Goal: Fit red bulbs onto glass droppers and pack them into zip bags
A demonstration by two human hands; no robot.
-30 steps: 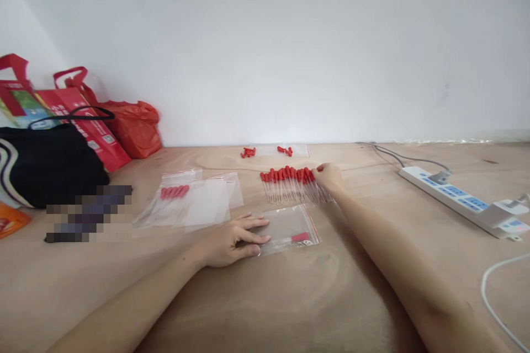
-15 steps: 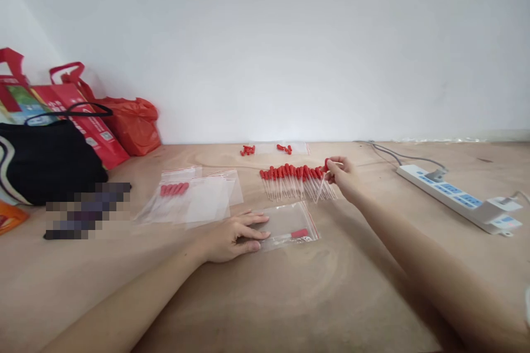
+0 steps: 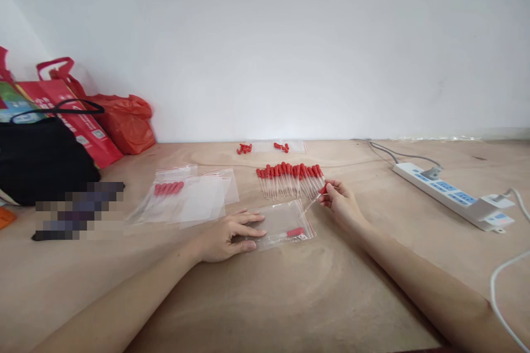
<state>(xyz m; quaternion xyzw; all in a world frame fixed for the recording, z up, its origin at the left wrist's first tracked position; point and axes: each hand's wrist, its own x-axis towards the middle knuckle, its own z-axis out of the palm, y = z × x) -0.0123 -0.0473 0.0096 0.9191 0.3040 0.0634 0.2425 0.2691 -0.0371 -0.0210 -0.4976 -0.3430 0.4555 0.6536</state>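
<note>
In the head view, the left hand (image 3: 226, 238) lay flat with its fingers loosely spread, gripping nothing; its fingertips rested on the near-left part of a clear zip bag (image 3: 275, 215). Inside that bag, along its near edge, lay one dropper (image 3: 295, 231), its red bulb toward the red-lined opening on the right. The right hand (image 3: 342, 203), just right of the bag, was closed in a narrow pinch — thumb and fingers around the red bulb of a held dropper (image 3: 324, 190), whose clear stem slanted down toward the bag's opening. Whether the tip touched the plastic could not be told.

Directly behind the bag, a row of droppers (image 3: 285, 170) lay side by side on the wooden table (image 3: 285, 298), bulbs pointing away. To the bag's left were overlapping flat bags (image 3: 205, 198), with a cluster of red bulbs (image 3: 169, 188) showing among them. Far behind it, small red pieces (image 3: 281, 147) lay by more clear plastic near the pale wall (image 3: 265, 49). Well to its right stood a white power strip (image 3: 445, 190) with plugs in it; far to its left — a black bag (image 3: 45, 160) and red carrier bags (image 3: 124, 121).
</note>
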